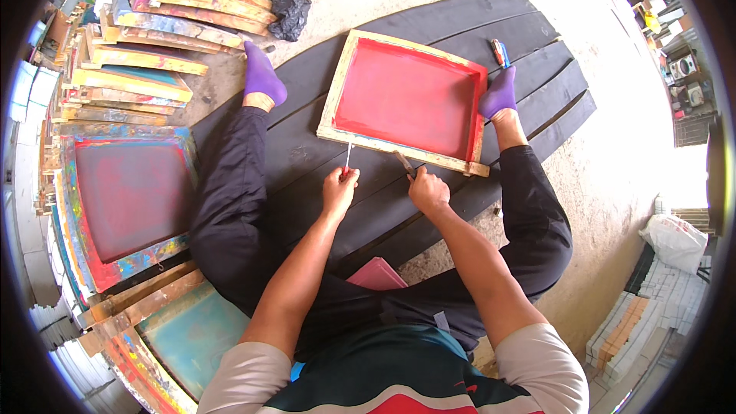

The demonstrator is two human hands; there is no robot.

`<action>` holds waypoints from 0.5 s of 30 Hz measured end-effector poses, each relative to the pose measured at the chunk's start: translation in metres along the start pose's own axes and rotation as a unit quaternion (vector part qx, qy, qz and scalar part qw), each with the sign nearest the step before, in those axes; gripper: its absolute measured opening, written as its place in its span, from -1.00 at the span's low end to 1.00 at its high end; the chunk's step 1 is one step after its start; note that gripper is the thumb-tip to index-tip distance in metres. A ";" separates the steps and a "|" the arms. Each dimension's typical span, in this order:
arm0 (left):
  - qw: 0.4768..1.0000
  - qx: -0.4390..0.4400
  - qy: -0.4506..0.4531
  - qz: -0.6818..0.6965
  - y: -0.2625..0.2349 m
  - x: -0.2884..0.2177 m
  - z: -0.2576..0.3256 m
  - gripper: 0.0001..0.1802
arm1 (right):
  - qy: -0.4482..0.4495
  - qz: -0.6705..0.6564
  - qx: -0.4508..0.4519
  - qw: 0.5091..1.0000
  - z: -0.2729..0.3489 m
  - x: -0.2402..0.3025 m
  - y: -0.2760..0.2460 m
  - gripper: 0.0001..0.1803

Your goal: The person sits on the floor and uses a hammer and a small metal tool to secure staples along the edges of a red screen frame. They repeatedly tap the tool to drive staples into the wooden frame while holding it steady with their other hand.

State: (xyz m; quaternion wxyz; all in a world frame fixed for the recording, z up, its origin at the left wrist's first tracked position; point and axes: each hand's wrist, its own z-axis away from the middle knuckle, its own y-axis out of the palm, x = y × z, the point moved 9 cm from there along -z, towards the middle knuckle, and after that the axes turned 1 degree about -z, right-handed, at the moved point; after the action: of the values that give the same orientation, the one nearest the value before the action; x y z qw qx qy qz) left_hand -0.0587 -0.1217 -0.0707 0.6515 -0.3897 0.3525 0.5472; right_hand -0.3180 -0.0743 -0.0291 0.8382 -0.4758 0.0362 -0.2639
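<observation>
A screen-printing frame (334, 100) with a pale wooden border and red-stained mesh lies on the dark slatted platform (307, 155), between my feet. My left hand (340, 193) is closed around the red handle of a screwdriver (349, 155). Its thin metal shaft points up to the frame's near edge, close to the left corner. In my right hand (429, 190) is a short tool with a brownish flat end (403, 161); its exact kind is not clear. That end reaches the near rail, right of the screwdriver. Whether either tip touches the wood cannot be made out.
My purple-socked feet (263, 77) flank the frame. A red-and-blue handheld item (500, 54) lies beyond my right foot. Stacked paint-stained frames (126, 261) crowd the left side. A black plastic bag (290, 12) sits at far left, a pink flat piece (377, 274) near my lap.
</observation>
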 end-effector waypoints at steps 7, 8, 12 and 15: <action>0.999 0.007 0.029 -0.012 -0.002 0.011 -0.003 -0.76 | -0.044 -0.028 -0.053 0.997 -0.001 0.003 0.006 -0.47; 0.999 0.005 0.033 -0.007 0.000 0.009 -0.003 -0.76 | -0.035 -0.074 -0.016 0.997 -0.008 -0.002 0.016 -0.46; 0.999 -0.005 0.039 -0.011 0.000 0.009 -0.006 -0.78 | 0.054 -0.288 0.121 0.948 -0.017 -0.001 0.037 -0.42; 0.999 -0.001 -0.004 -0.035 0.005 0.005 -0.002 -0.75 | 0.129 -0.407 0.186 0.885 -0.013 -0.002 0.042 -0.40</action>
State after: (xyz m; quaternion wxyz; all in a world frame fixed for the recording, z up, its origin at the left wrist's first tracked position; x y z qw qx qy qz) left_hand -0.0626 -0.1207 -0.0760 0.6715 -0.3997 0.3355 0.5261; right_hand -0.3068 -0.0665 -0.0712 0.7184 -0.2457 -0.1025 -0.6427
